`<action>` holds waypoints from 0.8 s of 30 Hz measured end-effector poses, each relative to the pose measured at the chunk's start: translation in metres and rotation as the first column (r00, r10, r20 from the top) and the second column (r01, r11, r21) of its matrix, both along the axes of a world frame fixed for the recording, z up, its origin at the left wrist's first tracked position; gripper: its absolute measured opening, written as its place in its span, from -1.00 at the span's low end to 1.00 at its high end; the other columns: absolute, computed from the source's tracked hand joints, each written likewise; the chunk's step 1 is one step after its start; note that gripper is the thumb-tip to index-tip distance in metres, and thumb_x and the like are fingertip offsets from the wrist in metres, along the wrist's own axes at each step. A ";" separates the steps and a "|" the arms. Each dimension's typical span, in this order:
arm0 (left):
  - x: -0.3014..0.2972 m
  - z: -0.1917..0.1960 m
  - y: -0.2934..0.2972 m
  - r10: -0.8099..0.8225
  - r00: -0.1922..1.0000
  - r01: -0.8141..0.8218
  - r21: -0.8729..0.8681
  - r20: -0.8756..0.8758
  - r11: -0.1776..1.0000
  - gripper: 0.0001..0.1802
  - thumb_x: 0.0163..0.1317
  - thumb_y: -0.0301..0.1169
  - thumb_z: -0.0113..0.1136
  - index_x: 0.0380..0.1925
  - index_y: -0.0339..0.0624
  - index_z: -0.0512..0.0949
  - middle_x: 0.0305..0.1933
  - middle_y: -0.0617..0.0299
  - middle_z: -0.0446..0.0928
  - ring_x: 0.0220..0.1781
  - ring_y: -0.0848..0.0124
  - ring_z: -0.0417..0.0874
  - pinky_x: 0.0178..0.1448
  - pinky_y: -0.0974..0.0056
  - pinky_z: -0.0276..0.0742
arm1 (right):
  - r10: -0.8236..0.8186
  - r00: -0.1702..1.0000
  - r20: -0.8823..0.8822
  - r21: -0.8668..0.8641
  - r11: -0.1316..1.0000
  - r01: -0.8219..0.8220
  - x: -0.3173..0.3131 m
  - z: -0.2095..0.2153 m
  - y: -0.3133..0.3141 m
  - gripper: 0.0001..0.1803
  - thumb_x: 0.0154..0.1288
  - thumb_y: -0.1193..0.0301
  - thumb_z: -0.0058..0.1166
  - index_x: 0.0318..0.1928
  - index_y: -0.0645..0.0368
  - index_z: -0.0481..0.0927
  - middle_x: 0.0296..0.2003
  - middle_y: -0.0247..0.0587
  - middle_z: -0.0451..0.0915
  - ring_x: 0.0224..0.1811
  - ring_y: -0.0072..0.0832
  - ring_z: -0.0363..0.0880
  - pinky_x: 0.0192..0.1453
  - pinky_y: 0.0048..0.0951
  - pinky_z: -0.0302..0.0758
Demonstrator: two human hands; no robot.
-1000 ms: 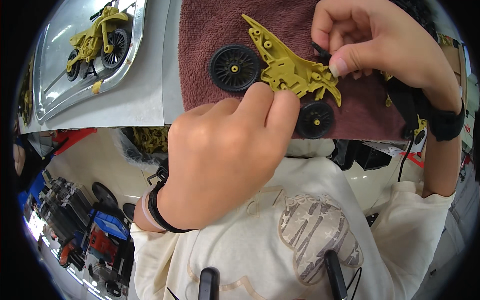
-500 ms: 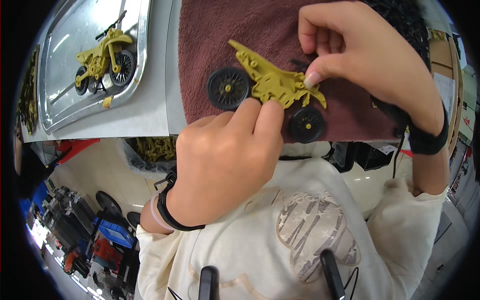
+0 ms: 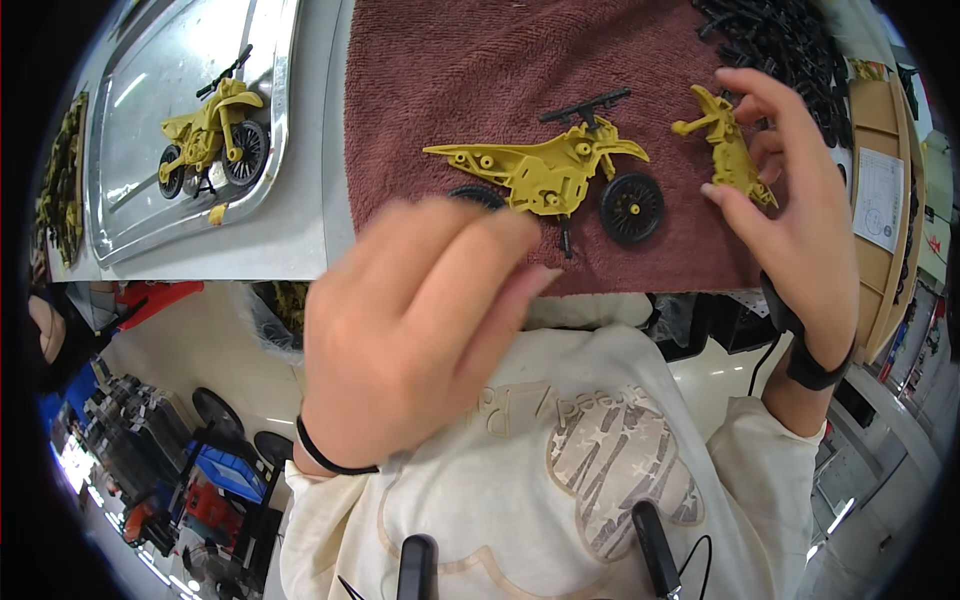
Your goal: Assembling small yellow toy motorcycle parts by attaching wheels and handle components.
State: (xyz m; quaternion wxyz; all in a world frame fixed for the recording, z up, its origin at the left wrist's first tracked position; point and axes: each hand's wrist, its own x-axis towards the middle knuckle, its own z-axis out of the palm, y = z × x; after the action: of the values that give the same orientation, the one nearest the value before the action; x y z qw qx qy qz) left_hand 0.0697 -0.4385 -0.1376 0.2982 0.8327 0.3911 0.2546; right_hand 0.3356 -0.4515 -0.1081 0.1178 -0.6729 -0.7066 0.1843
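Head view: a yellow toy motorbike (image 3: 548, 172), part-built w/ black wheel & handlebar, is laid on the maroon towel (image 3: 450, 80), untouched. Just right of the bike, a loose yellow frame piece (image 3: 728, 150) is pinched by the right hand (image 3: 795, 215). Left hand (image 3: 415, 325) is hung just below the bike, fingers loosely curled, nothing held.

A white paper label (image 3: 880, 200) with small dark print sits at about three o'clock, on the brown wooden tray (image 3: 893, 130) at the right edge. It is a rectangle standing tall. No screens or packages show clearly.
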 end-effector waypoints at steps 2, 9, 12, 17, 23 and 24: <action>-0.001 -0.008 0.004 0.009 1.000 -0.010 0.099 0.008 0.995 -0.57 -0.17 -0.51 0.42 -0.17 -0.16 0.68 -0.04 0.12 0.58 -0.05 0.16 0.59 -0.03 0.16 0.51 | 0.042 0.992 -0.119 0.024 0.999 -0.040 0.003 0.011 0.000 -0.18 -0.04 0.68 0.17 0.33 0.06 0.33 -0.03 -0.29 0.45 -0.24 -0.58 0.43 -0.16 -0.58 0.36; 0.014 -0.017 0.002 -0.043 0.988 0.081 0.263 -0.146 0.961 -0.56 -0.17 -0.45 0.40 -0.16 0.03 0.68 0.02 0.25 0.57 0.05 0.16 0.55 0.06 0.13 0.48 | 0.074 0.803 -0.591 0.200 0.978 0.058 -0.002 0.015 -0.006 -0.22 0.13 0.72 -0.03 0.42 0.26 0.13 0.10 -0.01 0.43 0.04 -0.33 0.55 0.10 -0.36 0.55; 0.010 -0.016 0.005 -0.058 0.998 0.061 0.221 -0.021 0.973 -0.54 -0.15 -0.39 0.45 -0.13 -0.13 0.65 0.05 0.10 0.55 0.06 0.12 0.56 0.10 0.12 0.49 | -0.063 0.637 -0.768 0.046 0.987 0.153 -0.003 0.003 -0.006 -0.32 0.17 0.70 0.04 0.34 0.25 0.25 0.04 -0.06 0.48 0.05 -0.36 0.54 0.14 -0.38 0.53; 0.006 -0.003 0.015 -0.011 0.969 -0.032 0.167 0.248 0.986 -0.36 -0.14 -0.36 0.54 0.00 -0.35 0.56 0.08 -0.01 0.52 0.10 0.11 0.58 0.15 0.18 0.51 | -0.165 0.448 -0.879 -0.049 0.964 0.260 -0.048 -0.011 0.004 -0.32 0.08 0.73 0.20 0.26 0.30 0.33 0.03 -0.16 0.49 0.08 -0.44 0.51 0.21 -0.46 0.46; 0.001 -0.014 0.016 -0.015 0.999 0.008 0.190 0.039 0.982 -0.36 -0.24 -0.50 0.53 -0.02 -0.32 0.57 0.01 -0.01 0.53 0.05 0.17 0.57 0.08 0.20 0.54 | -0.169 0.317 -0.933 -0.101 0.970 0.219 -0.065 -0.028 0.000 -0.46 0.10 0.74 0.22 0.12 0.28 0.40 0.05 -0.16 0.45 0.09 -0.46 0.49 0.21 -0.45 0.46; 0.000 -0.012 0.016 -0.002 0.999 -0.007 0.167 0.053 0.986 -0.35 -0.24 -0.53 0.50 0.00 -0.30 0.57 0.04 0.01 0.54 0.05 0.17 0.57 0.10 0.19 0.51 | -0.123 0.326 -0.938 -0.061 0.979 0.194 -0.063 -0.033 -0.001 -0.50 0.11 0.74 0.22 0.07 0.27 0.41 0.05 -0.17 0.44 0.09 -0.46 0.48 0.21 -0.46 0.45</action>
State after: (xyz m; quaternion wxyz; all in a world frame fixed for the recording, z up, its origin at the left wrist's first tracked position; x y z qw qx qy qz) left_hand 0.0695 -0.4221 -0.1499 0.2371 0.8472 0.3613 0.3089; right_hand 0.2723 -0.4526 -0.1410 0.5393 -0.5071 -0.4475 0.5017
